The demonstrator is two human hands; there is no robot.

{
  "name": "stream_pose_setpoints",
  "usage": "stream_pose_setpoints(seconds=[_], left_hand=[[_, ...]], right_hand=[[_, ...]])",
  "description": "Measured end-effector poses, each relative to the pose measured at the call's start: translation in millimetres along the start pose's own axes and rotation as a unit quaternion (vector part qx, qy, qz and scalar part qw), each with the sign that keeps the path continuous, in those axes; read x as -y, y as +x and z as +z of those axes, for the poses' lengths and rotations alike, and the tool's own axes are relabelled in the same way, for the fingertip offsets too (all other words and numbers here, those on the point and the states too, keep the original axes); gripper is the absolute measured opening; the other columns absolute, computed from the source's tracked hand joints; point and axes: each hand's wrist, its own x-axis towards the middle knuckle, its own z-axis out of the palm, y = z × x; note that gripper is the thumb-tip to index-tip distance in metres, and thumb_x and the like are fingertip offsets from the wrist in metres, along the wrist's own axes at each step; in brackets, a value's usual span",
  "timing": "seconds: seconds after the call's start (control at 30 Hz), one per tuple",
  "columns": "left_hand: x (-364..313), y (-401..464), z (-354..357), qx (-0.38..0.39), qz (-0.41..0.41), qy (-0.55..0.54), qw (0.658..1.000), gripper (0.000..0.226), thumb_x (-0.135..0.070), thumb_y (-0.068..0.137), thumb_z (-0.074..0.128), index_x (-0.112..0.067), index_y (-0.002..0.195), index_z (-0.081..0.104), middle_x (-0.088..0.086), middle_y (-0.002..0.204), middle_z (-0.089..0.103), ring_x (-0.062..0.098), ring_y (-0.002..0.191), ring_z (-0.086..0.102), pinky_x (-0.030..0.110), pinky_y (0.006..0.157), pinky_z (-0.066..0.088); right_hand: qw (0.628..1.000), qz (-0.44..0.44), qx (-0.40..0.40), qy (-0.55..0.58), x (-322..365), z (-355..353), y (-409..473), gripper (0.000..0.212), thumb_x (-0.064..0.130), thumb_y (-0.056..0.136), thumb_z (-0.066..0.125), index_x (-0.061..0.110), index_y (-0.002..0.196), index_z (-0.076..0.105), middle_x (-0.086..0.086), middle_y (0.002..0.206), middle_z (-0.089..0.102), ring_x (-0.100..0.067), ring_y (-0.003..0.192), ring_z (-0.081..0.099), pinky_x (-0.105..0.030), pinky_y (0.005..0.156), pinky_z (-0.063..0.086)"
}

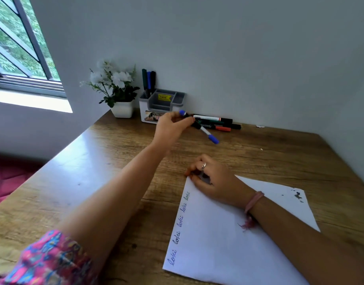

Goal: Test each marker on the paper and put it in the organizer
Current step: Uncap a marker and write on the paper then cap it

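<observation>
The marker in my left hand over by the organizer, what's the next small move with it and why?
Probably bring that blue-capped marker, which the left hand grips near the organizer, back to the paper and uncap it for a test stroke. It looks capped, and several more markers lie on the desk beside the organizer. The right hand rests on the paper's top corner.

Bare table (pixel 90 171) is seen on the left and in the middle, so a hand could be passed there. The far edge is blocked by the flower pot (pixel 122 109), the organizer (pixel 156 103) and a pile of markers (pixel 216 122) by the wall. The near right is covered by the paper (pixel 218 243).
</observation>
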Motion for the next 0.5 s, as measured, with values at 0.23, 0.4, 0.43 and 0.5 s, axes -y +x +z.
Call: stream_pose_setpoints(seconds=[0.23,0.4,0.43,0.5], left_hand=[[-42,-35,-35,-0.033,-0.067,-0.308,0.949,0.010,-0.016,0.085,0.067,-0.008,0.092,0.066,0.005,0.082,0.066,0.011,0.074,0.061,0.020,0.070,0.054],[-33,-62,-32,0.001,-0.088,-0.352,0.932,0.018,-0.018,0.088,0.063,-0.006,0.100,0.067,-0.001,0.074,0.064,0.007,0.066,0.060,0.020,0.068,0.052],[-30,-64,-30,0.008,-0.096,-0.342,0.935,0.022,-0.019,0.088,0.062,-0.005,0.105,0.067,-0.002,0.074,0.063,0.006,0.064,0.059,0.020,0.066,0.051],[-24,-64,-26,0.029,-0.103,-0.303,0.947,0.028,-0.021,0.088,0.062,-0.004,0.110,0.066,-0.001,0.079,0.063,0.005,0.063,0.057,0.019,0.062,0.049]], right_hand=[[1.000,0.015,0.019,0.006,1,-2,1,0.015,0.020,0.089,0.054,0.033,0.094,0.061,0.008,0.102,0.054,-0.002,0.093,0.055,-0.019,0.083,0.046],[0.999,0.018,0.000,0.039,5,-1,-1,0.024,0.016,0.087,0.056,0.040,0.084,0.054,0.010,0.097,0.056,-0.002,0.088,0.059,-0.023,0.082,0.049],[0.999,0.022,-0.001,0.038,4,-1,0,0.022,0.015,0.086,0.056,0.036,0.088,0.057,0.009,0.095,0.056,-0.001,0.084,0.058,-0.018,0.078,0.047],[0.997,0.042,-0.004,0.070,0,-3,0,0.015,0.016,0.087,0.054,0.023,0.097,0.063,0.007,0.094,0.060,-0.002,0.081,0.057,-0.015,0.073,0.045]])
